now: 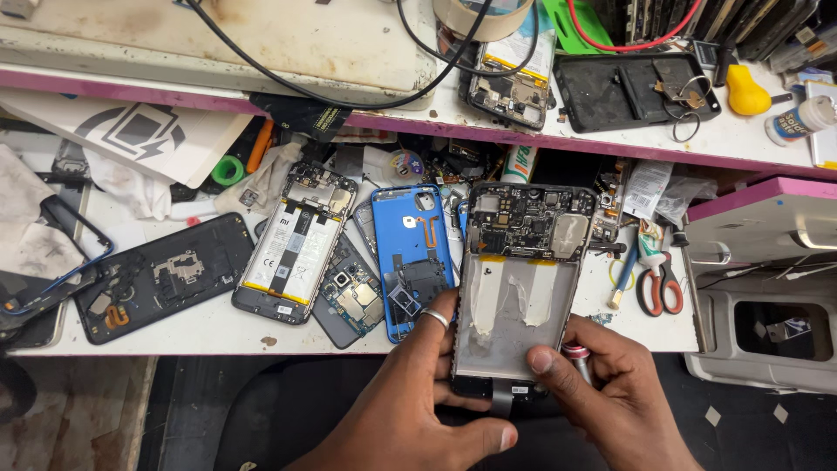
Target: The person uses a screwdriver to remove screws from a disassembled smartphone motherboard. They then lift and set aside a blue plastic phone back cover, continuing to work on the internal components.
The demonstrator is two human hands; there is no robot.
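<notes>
At counter edge: opened phone frame [521, 288], battery bay empty, half over the counter [218, 330] lip.
Left hand [427, 384]: fingers closed on the frame's left side.
Right hand [610, 392]: thumb pinching the lower right corner; small pink-tipped tool [579, 359] tucked in your fingers.
Risk: the frame could slip floorward; your tool may scrape the board; the bottom flex could snag.

The white tabletop [218, 327] carries an opened phone with its battery [292, 244], a blue back cover [410, 253] and scissors [658, 288]. The shelf [610, 139] above holds a black phone cover [632, 92].
</notes>
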